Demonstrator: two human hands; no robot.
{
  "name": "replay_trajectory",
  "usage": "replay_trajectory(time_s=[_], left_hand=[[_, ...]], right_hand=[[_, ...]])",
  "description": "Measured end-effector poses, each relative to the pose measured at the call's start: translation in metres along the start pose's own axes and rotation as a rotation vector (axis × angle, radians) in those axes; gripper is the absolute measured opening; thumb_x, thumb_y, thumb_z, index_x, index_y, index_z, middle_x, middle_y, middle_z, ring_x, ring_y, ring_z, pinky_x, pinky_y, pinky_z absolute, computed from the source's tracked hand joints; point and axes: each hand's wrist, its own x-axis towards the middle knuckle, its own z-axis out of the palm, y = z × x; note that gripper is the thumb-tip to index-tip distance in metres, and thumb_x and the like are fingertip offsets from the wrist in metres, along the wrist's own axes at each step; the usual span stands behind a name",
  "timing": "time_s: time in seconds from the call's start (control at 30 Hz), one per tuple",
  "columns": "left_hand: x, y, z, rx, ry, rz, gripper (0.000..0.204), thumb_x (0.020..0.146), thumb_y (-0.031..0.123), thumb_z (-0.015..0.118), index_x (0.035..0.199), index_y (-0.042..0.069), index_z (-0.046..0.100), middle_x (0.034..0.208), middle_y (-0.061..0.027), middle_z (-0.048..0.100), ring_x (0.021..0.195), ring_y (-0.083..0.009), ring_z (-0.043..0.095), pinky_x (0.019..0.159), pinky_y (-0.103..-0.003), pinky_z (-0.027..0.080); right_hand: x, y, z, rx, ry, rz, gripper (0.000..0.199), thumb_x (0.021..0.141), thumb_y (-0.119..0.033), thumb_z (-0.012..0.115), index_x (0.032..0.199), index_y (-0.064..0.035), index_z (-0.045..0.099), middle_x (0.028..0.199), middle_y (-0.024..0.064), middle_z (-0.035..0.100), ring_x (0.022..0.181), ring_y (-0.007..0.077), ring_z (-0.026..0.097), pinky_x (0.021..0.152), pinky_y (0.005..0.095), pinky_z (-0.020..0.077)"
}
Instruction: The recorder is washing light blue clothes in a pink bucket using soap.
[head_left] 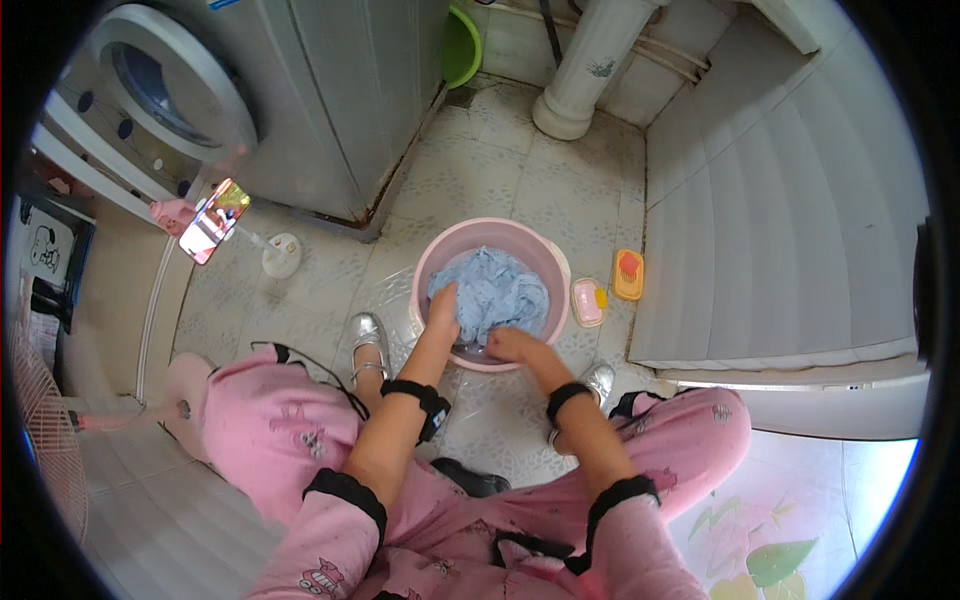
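A pink plastic basin stands on the floor between my feet, with a bunched, wet-looking light blue cloth inside it. My left hand is at the cloth's left side, its fingers closed on the fabric. Over the near part of the basin, my right hand is curled into a fist against the cloth's lower edge. The fingertips of both hands are partly hidden. A little water shows at the bottom of the basin near my hands.
Right of the basin lie a pink soap dish and an orange scrub brush or box. A phone on a round-based stand is at left, before a grey washing machine. A white pipe and green basin stand farther back.
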Motion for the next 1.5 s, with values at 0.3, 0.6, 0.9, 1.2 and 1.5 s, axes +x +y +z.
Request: replay_trajectory(time_s=[0.3, 0.6, 0.9, 1.2, 1.5], left_hand=[[-0.128, 0.018, 0.15, 0.873, -0.403, 0.607, 0.032, 0.077, 0.012, 0.059, 0.107, 0.003, 0.051, 0.089, -0.0094, 0.057, 0.085, -0.0202, 0.056, 0.072, -0.032, 0.045], [-0.204, -0.068, 0.25, 0.835, -1.071, 0.292, 0.049, 0.079, 0.031, 0.066, 0.114, 0.003, 0.048, 0.068, -0.0032, 0.054, 0.063, -0.0113, 0.052, 0.057, -0.026, 0.043], [-0.211, -0.029, 0.275, 0.466, -1.681, -0.322, 0.027, 0.086, 0.015, 0.048, 0.111, 0.002, 0.052, 0.078, -0.0067, 0.062, 0.061, -0.0126, 0.057, 0.057, -0.023, 0.045], [-0.191, -0.039, 0.318, 0.444, -1.627, 0.093, 0.023, 0.094, 0.017, 0.035, 0.09, -0.001, 0.049, 0.084, -0.0167, 0.067, 0.072, -0.0176, 0.065, 0.064, -0.027, 0.049], [-0.17, 0.041, 0.34, 0.384, -1.045, 1.27, 0.016, 0.088, 0.01, 0.041, 0.084, -0.001, 0.052, 0.082, -0.014, 0.063, 0.071, -0.0205, 0.064, 0.06, -0.03, 0.047]], right_hand=[[-0.065, 0.0, -0.219, -0.611, 0.584, -0.041, 0.018, 0.081, -0.021, 0.05, 0.08, -0.0055, 0.059, 0.076, 0.0169, 0.062, 0.072, 0.0349, 0.061, 0.062, 0.045, 0.048], [-0.091, -0.082, -0.285, -0.741, 0.755, -0.008, 0.017, 0.082, -0.022, 0.052, 0.078, -0.0063, 0.057, 0.069, 0.0156, 0.061, 0.067, 0.0331, 0.06, 0.061, 0.0443, 0.0476], [-0.088, -0.134, -0.303, -0.974, 0.606, -0.062, 0.018, 0.082, -0.023, 0.05, 0.081, -0.0073, 0.057, 0.066, 0.0133, 0.061, 0.066, 0.0314, 0.061, 0.059, 0.0435, 0.0481], [-0.13, -0.141, -0.336, -1.168, 0.666, -0.045, 0.015, 0.084, -0.023, 0.051, 0.08, -0.009, 0.056, 0.06, 0.0099, 0.059, 0.058, 0.0307, 0.058, 0.051, 0.0416, 0.046], [-0.133, -0.227, -0.338, -1.304, 0.634, -0.116, 0.017, 0.079, -0.018, 0.05, 0.073, -0.0045, 0.059, 0.061, 0.0147, 0.06, 0.058, 0.031, 0.062, 0.052, 0.0403, 0.0491]])
